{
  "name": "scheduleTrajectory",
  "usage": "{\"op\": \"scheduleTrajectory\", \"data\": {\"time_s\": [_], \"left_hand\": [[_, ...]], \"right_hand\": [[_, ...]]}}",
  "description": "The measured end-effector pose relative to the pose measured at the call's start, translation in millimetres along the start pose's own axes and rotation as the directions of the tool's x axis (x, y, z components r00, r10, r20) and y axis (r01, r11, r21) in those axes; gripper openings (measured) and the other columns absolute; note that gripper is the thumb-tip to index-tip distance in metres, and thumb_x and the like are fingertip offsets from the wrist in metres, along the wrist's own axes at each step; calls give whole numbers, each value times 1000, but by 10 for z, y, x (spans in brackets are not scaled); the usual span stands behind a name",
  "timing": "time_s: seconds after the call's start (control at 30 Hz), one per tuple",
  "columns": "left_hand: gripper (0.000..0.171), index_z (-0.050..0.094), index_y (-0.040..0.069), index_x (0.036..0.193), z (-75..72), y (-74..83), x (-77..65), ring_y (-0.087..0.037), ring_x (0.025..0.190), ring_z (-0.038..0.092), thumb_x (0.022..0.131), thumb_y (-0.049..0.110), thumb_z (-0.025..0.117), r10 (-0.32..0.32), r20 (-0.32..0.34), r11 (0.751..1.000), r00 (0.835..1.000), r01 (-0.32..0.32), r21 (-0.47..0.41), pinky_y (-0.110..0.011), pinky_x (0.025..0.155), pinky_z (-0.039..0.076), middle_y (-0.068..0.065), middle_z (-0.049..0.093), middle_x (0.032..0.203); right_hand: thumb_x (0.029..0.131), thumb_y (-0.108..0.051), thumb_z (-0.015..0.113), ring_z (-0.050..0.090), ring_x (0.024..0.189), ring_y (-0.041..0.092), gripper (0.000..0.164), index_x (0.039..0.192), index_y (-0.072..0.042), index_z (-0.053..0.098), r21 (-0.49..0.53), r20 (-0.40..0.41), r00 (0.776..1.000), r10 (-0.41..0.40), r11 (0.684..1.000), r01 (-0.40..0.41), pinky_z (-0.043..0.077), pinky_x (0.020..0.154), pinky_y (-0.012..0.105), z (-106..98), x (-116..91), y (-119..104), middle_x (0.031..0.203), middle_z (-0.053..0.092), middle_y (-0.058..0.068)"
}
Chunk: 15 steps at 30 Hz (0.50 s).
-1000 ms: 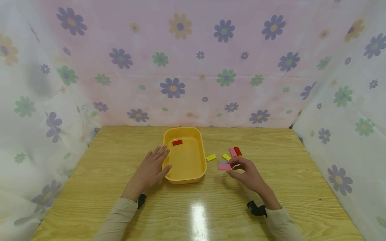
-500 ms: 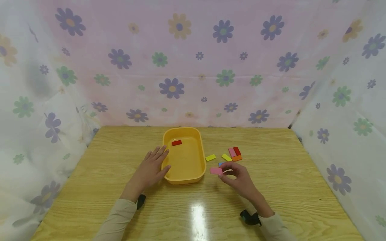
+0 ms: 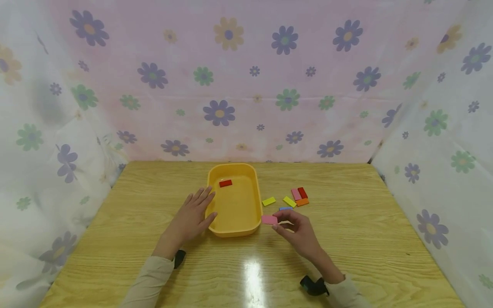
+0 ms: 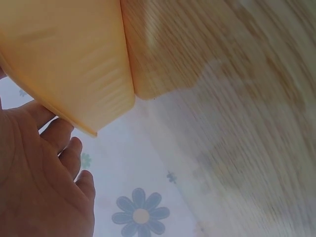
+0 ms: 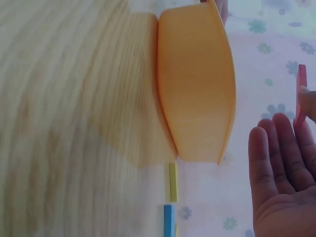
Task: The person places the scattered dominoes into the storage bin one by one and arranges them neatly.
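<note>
My right hand (image 3: pixel 298 234) pinches a flat pink block (image 3: pixel 269 220) by one end, between thumb and fingertip, just beside the near right corner of a yellow plastic tub (image 3: pixel 236 234). In the right wrist view the pink block (image 5: pixel 301 91) is held up off the table. My left hand (image 3: pixel 188 218) rests on the tub's left rim, its fingers fairly straight. From the left wrist view, the left hand's fingers (image 4: pixel 58 133) touch the rim from outside. One red block (image 3: pixel 225 183) lies inside the tub near its far end.
Right of the tub lie a yellow block (image 3: pixel 268 201), a second yellow block (image 3: pixel 289 202), a blue block (image 3: pixel 286 208), an orange block (image 3: pixel 302 202), a pink block (image 3: pixel 295 194) and a red block (image 3: pixel 302 193). Flowered cloth (image 3: pixel 246 85) walls the wooden table (image 3: pixel 154 184) at the back and sides.
My right hand has carried the pink block leftward, from above the blue block to the tub's right edge. The orange and blue blocks now show more fully. My left hand has stayed on the rim.
</note>
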<state>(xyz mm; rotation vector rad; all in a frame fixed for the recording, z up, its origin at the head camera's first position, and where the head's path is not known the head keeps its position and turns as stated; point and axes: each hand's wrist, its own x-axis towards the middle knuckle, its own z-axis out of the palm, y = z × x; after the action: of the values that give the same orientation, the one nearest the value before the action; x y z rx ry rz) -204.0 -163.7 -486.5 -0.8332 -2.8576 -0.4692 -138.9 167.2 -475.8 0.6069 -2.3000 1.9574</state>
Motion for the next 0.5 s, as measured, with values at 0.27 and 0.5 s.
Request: {"op": "scheduleTrajectory", "data": {"time_s": [0.27, 0.5], "left_hand": [[62, 33, 7, 145, -5, 8, -10, -31, 141, 17, 96, 43, 45, -12, 10, 1000, 1000, 13, -17, -54, 112, 14, -9, 23, 153], [63, 33, 7, 145, -19, 22, -18, -31, 141, 18, 96, 43, 45, -11, -2, 999, 1000, 11, -38, -54, 112, 14, -9, 23, 153]], "right_hand": [[84, -5, 67, 63, 96, 20, 29, 111, 3, 60, 170, -61, 996, 63, 984, -52, 56, 76, 33, 130, -44, 123, 107, 62, 18], [81, -5, 70, 65, 90, 16, 38, 111, 14, 55, 311, -74, 985, 157, 942, -127, 55, 77, 32, 279, -73, 82, 103, 65, 14]]}}
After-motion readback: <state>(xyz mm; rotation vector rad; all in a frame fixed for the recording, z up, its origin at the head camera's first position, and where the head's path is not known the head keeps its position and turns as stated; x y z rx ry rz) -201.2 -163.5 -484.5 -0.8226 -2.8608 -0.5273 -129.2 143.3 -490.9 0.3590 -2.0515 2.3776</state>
